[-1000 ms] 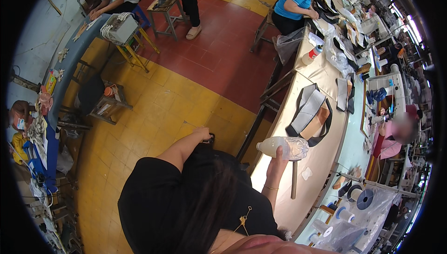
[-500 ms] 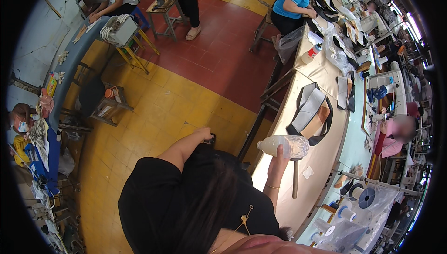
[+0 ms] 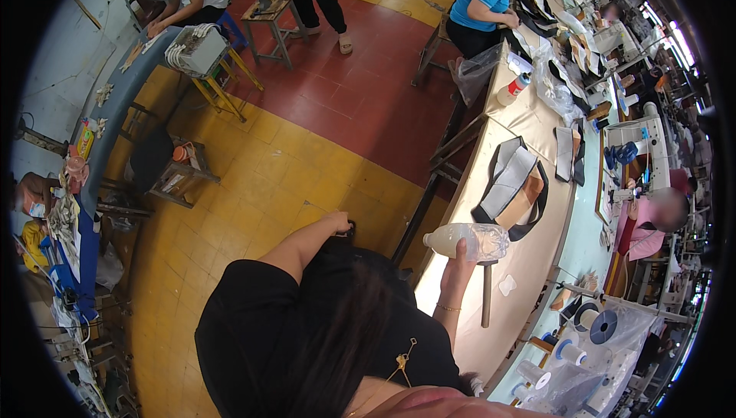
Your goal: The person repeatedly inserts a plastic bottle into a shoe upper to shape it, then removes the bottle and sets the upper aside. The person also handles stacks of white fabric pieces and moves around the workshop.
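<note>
My right hand (image 3: 459, 263) is closed around a clear plastic bottle (image 3: 468, 241) with whitish contents. The bottle lies nearly level above the table, its neck pointing left. Beside my lap, my left hand (image 3: 337, 223) is curled at a small dark object (image 3: 350, 228), mostly hidden by the fingers and too small to name. Under the bottle on the cream-covered table (image 3: 456, 314) rests a tool with a wooden handle (image 3: 486, 295); its head is largely hidden. Just beyond the bottle are grey, tan and black sewn pieces (image 3: 510, 188).
A red-and-white bottle (image 3: 513, 89) stands farther along the table. Thread spools (image 3: 570, 352) and plastic sheeting line its right side, where a person in pink (image 3: 648, 226) sits. A person in a blue shirt (image 3: 484, 0) works at the far end. A low stool (image 3: 184, 176) stands left.
The standing person at the back has stepped, one foot now farther right. My hands and the bottle have hardly moved.
</note>
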A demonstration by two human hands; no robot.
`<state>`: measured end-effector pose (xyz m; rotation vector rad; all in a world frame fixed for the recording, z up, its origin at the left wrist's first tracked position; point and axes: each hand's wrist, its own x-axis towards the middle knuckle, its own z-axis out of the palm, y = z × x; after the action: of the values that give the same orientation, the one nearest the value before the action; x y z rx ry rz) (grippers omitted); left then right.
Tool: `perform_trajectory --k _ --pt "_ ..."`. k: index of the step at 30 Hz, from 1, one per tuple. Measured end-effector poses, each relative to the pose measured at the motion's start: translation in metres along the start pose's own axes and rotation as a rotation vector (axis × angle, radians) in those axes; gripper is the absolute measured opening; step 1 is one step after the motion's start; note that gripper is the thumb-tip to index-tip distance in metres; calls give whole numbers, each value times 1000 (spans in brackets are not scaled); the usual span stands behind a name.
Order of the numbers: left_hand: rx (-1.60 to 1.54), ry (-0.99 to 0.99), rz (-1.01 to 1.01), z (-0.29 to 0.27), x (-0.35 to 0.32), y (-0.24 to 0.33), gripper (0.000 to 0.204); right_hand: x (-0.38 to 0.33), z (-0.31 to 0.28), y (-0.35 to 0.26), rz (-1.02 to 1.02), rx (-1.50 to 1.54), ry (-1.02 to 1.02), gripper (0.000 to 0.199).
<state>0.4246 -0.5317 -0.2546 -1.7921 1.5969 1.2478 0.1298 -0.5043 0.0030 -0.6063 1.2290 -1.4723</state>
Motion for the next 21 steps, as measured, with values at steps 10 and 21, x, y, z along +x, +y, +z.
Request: perform_trajectory --k 10,21 --pt "-12 10 35 3 3 -2 53 -2 2 0 -25 8 23 62" --pt "-878 406 134 -74 -6 1 46 1 -2 0 9 -16 -33 61"
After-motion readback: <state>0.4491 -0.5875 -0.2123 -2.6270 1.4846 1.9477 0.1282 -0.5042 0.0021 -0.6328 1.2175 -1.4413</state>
